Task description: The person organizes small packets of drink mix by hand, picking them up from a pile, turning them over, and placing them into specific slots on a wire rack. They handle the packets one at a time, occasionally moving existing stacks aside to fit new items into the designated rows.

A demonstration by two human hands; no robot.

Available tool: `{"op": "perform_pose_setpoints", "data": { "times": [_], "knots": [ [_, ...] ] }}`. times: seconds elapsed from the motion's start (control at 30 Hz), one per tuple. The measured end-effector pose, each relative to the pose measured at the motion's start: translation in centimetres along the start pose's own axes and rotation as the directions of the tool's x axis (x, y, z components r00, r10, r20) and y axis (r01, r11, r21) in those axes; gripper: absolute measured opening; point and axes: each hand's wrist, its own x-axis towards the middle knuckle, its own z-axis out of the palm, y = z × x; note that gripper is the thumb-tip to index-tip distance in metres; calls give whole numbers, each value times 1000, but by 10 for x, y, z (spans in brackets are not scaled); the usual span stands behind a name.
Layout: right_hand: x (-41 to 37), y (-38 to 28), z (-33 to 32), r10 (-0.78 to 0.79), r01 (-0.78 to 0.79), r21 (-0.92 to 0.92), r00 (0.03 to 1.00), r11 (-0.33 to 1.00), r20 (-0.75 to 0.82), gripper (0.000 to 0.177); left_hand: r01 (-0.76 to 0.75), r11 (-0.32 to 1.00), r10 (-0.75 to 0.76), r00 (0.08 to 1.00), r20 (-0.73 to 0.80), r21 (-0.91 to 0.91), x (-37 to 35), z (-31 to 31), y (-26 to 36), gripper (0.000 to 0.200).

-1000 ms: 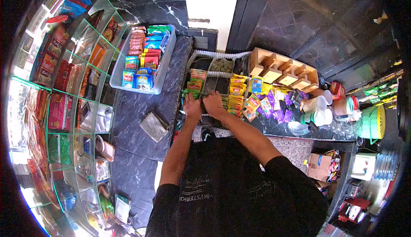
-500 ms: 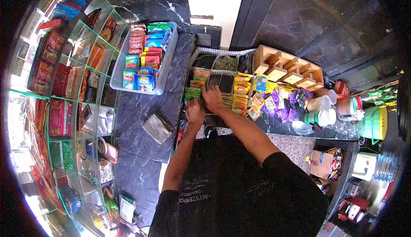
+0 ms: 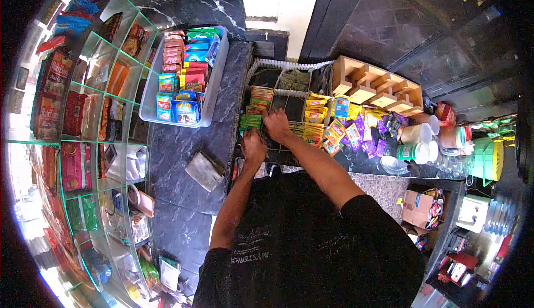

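My left hand (image 3: 254,147) is at the near edge of a row of green sachets (image 3: 251,121), its fingers bent and closed on them. My right hand (image 3: 276,125) rests just to the right, fingers slightly apart, beside the orange sachets (image 3: 261,96) and over the divided rack (image 3: 289,93). What lies under its fingertips is hidden. Yellow sachets (image 3: 316,111) fill the compartments to the right of my right hand.
A clear plastic bin (image 3: 146,105) of mixed sachets stands on the dark marbled counter (image 3: 172,149), near a folded grey cloth (image 3: 204,171). To the right are a wooden divider box (image 3: 378,89), loose purple sachets (image 3: 368,141) and jars (image 3: 416,134). Glass shelves (image 3: 97,141) line the left.
Both hands stay almost in the same place, with only slight finger movement at the green and orange sachets. The camera view has shifted a little.
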Motion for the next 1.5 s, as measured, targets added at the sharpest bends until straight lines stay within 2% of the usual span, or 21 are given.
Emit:
{"op": "perform_pose_setpoints", "data": {
  "times": [0.07,0.1,0.17,0.3,0.37,0.4,0.43,0.47,0.5,0.53,0.6,0.67,0.7,0.77,0.87,1.03,1.1,1.2,1.3,1.4,1.5],
  "knots": [
    [-6,2,9,-42,26,-83,978,996,-203,56,10,1000,-10,1000,-1,-9,1,4,0,30],
    [-8,2,3,-44,28,-85,978,996,-202,56,19,1000,-20,1000,-5,-14,3,7,-2,33],
    [-13,-2,-12,-14,9,-54,996,998,-92,75,-21,1000,21,1000,-12,0,0,-1,1,36],
    [-21,6,-17,-70,63,-73,992,995,-108,84,-94,994,97,994,-44,53,-1,2,5,46],
    [-27,6,-46,-80,82,48,996,996,-25,75,-106,991,111,992,-63,78,0,-10,19,47],
    [-29,3,-59,-78,79,48,997,996,-26,75,-115,988,124,989,-82,106,0,-15,25,49],
    [-32,1,-70,-28,29,-9,999,1000,25,78,-119,987,127,989,-80,106,3,-15,27,49],
    [-34,0,-77,26,-21,-68,997,997,73,81,-198,965,216,972,-92,169,6,-15,28,52],
    [-34,3,-73,32,-27,-71,997,997,72,81,-276,933,305,947,-99,232,11,-19,34,56],
    [-33,5,-70,61,-45,-122,990,992,131,76,-284,931,312,945,-97,229,16,-23,40,56],
    [-28,7,-63,93,-61,-175,979,983,181,70,-327,927,319,945,70,184,28,-33,50,56],
    [-23,7,-55,122,-65,-217,958,974,260,47,-338,905,322,941,103,257,42,-21,45,52],
    [-20,5,-59,123,-66,-219,959,974,256,47,-348,879,319,937,140,325,46,-16,43,49],
    [-17,1,-67,140,-57,-238,927,970,348,28,-368,870,350,930,115,329,50,-8,38,44],
    [-16,1,-66,109,-24,-231,926,973,362,22,-402,859,401,913,70,318,52,1,26,37],
    [-11,5,-58,58,42,-279,939,959,339,24,-407,881,418,909,9,240,52,3,24,32],
    [-10,7,-58,57,56,-294,930,954,362,24,-450,833,470,882,16,321,54,3,22,33],
    [-12,5,-60,51,78,-308,920,948,388,24,-411,819,429,902,50,400,50,4,28,29],
    [-16,3,-68,102,30,-318,916,948,389,27,-368,809,365,926,99,458,45,2,37,24],
    [-15,2,-60,111,19,-338,925,941,363,29,-348,818,380,924,23,458,47,14,31,19],
    [-10,3,-37,136,-38,-316,946,948,293,26,-370,815,385,921,62,446,45,8,30,18]
  ]
}}
